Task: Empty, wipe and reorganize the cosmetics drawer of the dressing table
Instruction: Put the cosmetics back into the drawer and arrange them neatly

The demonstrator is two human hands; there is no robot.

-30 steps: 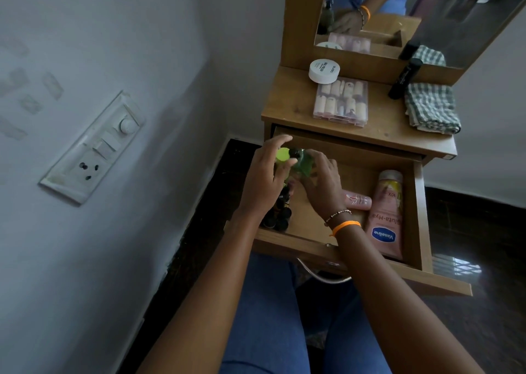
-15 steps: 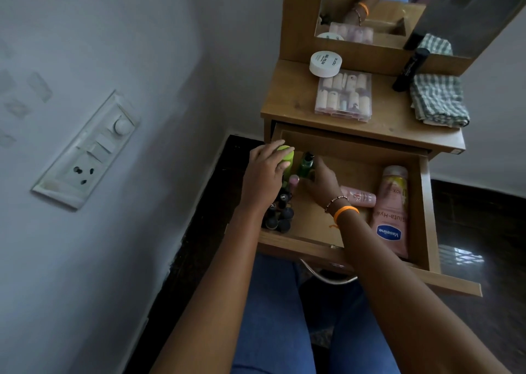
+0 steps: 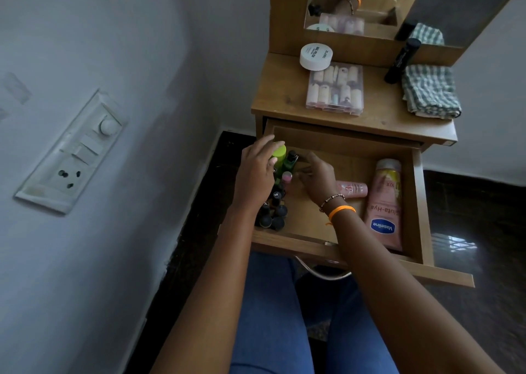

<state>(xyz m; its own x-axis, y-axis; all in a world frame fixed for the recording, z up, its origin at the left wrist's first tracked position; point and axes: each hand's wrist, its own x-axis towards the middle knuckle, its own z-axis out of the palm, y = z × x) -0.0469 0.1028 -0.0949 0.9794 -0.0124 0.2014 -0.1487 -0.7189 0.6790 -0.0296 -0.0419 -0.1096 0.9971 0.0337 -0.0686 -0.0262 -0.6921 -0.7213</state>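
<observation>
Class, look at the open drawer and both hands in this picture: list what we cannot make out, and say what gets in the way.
- Head view: the green-capped bottle's lower body and label, covered by the left hand.
- The pink tube's near end, hidden behind the right hand.
- Right hand's fingertips: too dim and blurred to tell whether they pinch the dark green bottle.
- Caps of the small dark bottles: print too small to read.

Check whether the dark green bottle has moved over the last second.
Yes. The dark green bottle has gone down from above the open wooden drawer into its back left corner.

"Vaseline" on pink tube [image 3: 384, 203]
</observation>
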